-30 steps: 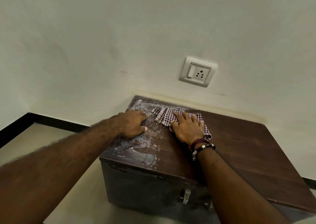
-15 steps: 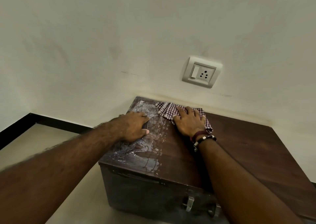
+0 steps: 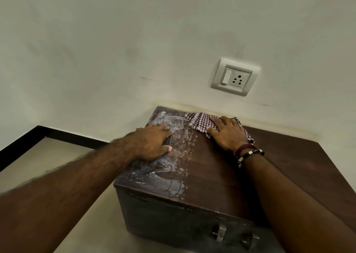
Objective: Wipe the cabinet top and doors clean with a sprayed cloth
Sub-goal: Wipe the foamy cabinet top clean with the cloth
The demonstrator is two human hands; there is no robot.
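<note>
A low dark brown wooden cabinet (image 3: 221,175) stands against the wall, its top streaked with whitish wet smears on the left part. A purple-and-white checked cloth (image 3: 200,120) lies at the back of the top, close to the wall. My right hand (image 3: 226,132) presses flat on the cloth with fingers spread, a dark bracelet on the wrist. My left hand (image 3: 154,143) rests flat on the wet left side of the top, holding nothing. The cabinet's front (image 3: 173,220) shows metal door handles (image 3: 219,231) near the bottom of the view.
A white wall switch and socket plate (image 3: 236,77) sits above the cabinet. A black skirting strip (image 3: 57,133) runs along the wall at the left, over a pale floor (image 3: 38,156). The right part of the cabinet top (image 3: 298,156) looks dry.
My right hand has pushed the cloth farther back toward the wall. My left hand has stayed on the wet left side.
</note>
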